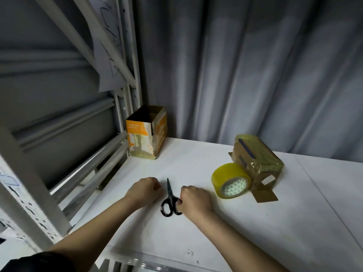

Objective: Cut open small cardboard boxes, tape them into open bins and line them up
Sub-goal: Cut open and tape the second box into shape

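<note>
Right hand (193, 199) covers part of one scissors (170, 199) handle loop; its fingertips are hidden beneath the knuckles. Left hand (144, 190), just left of the scissors, curls its fingers under, out of sight. Print on the orange box (146, 132), far beyond the scissors, is too small to read. Tape roll (231, 181) hides the brown box's (257, 161) near corner. Both forearms run off the lower edge.

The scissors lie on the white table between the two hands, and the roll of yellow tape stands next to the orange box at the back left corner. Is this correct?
Not quite. In the head view the tape roll stands against the brown taped box on the right, not by the orange box. The scissors do lie on the white table between the hands.
</note>
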